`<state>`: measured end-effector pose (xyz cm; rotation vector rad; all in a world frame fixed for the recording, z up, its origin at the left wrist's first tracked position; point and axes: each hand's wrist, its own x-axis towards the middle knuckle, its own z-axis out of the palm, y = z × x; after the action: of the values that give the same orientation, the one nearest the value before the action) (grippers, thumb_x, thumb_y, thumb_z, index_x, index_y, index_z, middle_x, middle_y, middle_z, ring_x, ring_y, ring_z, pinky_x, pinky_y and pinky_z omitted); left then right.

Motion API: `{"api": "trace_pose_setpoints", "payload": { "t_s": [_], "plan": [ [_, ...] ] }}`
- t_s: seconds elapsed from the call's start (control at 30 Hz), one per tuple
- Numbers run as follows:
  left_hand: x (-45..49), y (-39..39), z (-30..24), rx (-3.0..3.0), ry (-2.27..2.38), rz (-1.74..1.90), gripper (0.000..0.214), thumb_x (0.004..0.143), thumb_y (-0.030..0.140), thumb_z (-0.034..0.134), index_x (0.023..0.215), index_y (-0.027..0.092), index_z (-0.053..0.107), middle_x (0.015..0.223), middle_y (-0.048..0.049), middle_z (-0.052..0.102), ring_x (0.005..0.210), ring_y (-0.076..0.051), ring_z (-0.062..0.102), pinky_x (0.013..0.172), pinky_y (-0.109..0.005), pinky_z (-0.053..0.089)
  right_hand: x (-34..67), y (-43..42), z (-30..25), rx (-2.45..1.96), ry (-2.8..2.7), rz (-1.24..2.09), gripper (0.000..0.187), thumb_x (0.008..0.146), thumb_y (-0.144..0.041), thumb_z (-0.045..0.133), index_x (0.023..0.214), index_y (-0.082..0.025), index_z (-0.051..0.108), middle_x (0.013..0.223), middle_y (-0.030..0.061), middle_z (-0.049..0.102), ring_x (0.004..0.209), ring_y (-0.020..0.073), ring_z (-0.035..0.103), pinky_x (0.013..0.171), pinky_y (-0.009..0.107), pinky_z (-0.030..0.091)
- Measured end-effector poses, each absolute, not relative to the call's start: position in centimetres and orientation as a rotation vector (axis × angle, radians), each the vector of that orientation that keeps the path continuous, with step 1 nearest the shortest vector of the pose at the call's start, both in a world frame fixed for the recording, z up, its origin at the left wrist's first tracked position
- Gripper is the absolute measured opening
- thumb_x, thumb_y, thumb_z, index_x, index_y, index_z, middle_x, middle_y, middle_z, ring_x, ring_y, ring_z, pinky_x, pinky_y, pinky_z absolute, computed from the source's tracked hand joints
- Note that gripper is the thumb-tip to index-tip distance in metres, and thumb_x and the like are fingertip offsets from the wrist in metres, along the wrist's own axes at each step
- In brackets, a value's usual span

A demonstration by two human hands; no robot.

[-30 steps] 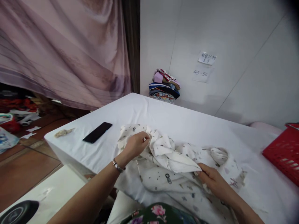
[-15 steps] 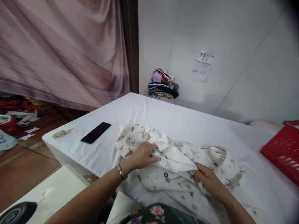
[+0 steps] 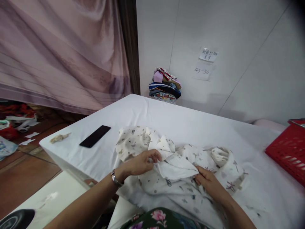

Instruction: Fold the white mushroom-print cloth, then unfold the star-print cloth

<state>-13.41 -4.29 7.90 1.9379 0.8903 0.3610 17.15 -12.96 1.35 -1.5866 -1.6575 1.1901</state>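
A crumpled white cloth (image 3: 176,194) with small grey and brown printed figures lies in loose folds at the table's near side, reaching toward my body. My right hand (image 3: 208,181) is closed, pinching a pointed white corner of the cloth between thumb and fingers. My left hand (image 3: 141,162), with a silver band at its wrist, has curled fingers at the other end of that folded flap; they appear closed on its edge. Between both hands the plain white underside of the flap shows. The cloth's far part rolls into a loop on the right.
A black phone (image 3: 95,136) and a small beige scrap (image 3: 59,137) lie on the left of the white-covered table (image 3: 114,111). A red basket (image 3: 288,151) stands at the right edge. Folded fabrics (image 3: 165,85) are stacked by the wall. A pink curtain (image 3: 64,54) hangs at left.
My left hand has shifted slightly down and left, its fingers now curled at the flap's edge instead of lying over the cloth. The right hand keeps the corner. The view has shifted slightly.
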Motion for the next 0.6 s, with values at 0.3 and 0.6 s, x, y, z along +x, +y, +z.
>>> {"api": "trace_pose_setpoints", "payload": {
  "t_s": [0.3, 0.6],
  "plan": [
    [-13.2, -4.5, 7.4, 2.025, 1.11, 0.561, 0.02, 0.084, 0.03, 0.046, 0.096, 0.02, 0.059, 0.087, -0.0031, 0.063, 0.077, -0.015, 0.058, 0.068, -0.027, 0.046, 17.2, -13.0, 1.3, -1.587, -1.66, 1.202, 0.022, 0.085, -0.036, 0.04, 0.069, -0.02, 0.044, 0.059, -0.0048, 0.042, 0.057, 0.012, 0.039, 0.056, 0.024, 0.033],
    [-10.8, -3.4, 6.0, 2.474, 1.075, 0.492, 0.039, 0.073, 0.024, 0.062, 0.111, 0.024, 0.055, 0.11, -0.0028, 0.057, 0.091, -0.018, 0.059, 0.078, -0.029, 0.048, 17.0, -13.0, 1.4, -1.613, -1.681, 1.149, 0.021, 0.084, -0.035, 0.04, 0.07, -0.02, 0.046, 0.059, -0.0042, 0.043, 0.057, 0.0121, 0.04, 0.055, 0.022, 0.033]
  ]
}}
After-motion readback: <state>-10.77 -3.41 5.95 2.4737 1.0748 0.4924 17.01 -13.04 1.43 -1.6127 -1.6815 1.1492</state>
